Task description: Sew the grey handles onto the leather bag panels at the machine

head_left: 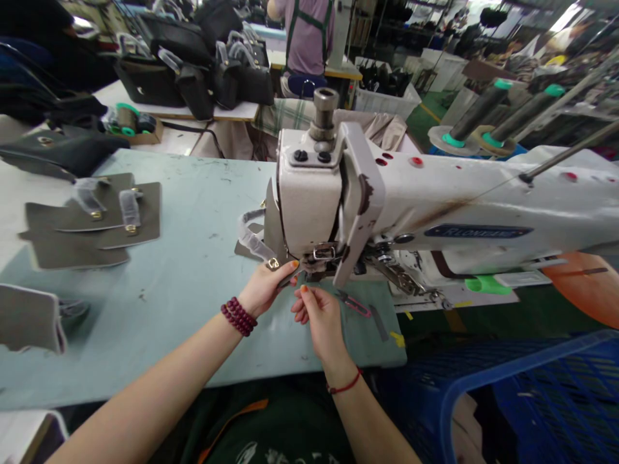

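My left hand (265,285) is closed on the edge of a grey bag panel (274,225), its thumb on top close to the needle area. The panel stands tilted against the head of a white sewing machine (309,200), which hides part of it. A handle in clear plastic wrap (251,237) with a gold ring hangs off the panel's left side. Just below the presser foot, my right hand (322,316) has its thumb and fingers pinched together. Whatever is in that pinch, if anything, is too small to make out. Pink-handled thread snips (355,304) lie right of it.
Several grey panels with wrapped handles (97,222) lie on the left of the pale green table (193,309). Another grey piece (29,319) lies nearer. A blue plastic basket (483,367) stands lower right. Black bags (155,84) and a person (309,38) are behind.
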{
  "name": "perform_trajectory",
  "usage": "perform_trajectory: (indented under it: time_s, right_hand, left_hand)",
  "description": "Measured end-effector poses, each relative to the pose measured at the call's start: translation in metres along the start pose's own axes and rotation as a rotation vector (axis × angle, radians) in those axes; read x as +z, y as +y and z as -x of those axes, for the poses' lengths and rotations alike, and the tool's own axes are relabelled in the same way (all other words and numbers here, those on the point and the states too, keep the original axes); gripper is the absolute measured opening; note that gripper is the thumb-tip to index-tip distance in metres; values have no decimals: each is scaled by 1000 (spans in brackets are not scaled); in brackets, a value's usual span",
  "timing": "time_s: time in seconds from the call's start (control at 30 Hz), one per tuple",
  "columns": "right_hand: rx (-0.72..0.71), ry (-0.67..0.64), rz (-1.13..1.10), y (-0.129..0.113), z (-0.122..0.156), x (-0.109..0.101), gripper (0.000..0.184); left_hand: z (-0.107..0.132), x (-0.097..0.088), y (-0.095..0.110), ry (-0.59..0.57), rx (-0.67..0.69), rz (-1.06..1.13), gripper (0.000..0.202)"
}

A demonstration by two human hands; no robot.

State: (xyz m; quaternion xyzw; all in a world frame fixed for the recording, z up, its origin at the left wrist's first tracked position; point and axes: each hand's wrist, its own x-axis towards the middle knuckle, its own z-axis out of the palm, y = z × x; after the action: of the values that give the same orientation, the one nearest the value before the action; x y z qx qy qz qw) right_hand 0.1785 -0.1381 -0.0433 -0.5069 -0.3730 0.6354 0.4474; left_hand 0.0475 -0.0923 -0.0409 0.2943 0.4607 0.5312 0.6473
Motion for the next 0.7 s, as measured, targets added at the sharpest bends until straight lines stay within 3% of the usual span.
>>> perform_trajectory:
  time_s: [0.17,0.33,0.47,0.6,0.7]
  right_hand:
    - [0,3,-24,-1,2,-6,35]
    - [-34,10,-15,-3,3,-15,33]
    - [-50,21,-6,-2,5,-23,32]
    - [-70,52,43,-6,4,-34,32]
    - [-165,77,276,-11,4,-52,31]
  left_hand:
    - [21,28,-16,222,73,90,27]
    - [37,63,-27,316,25,258,37]
    - [42,84,-33,503,-14,318,38]
    - [39,94,-42,563,-10,313,41]
    - [44,89,-51,545,53,246,36]
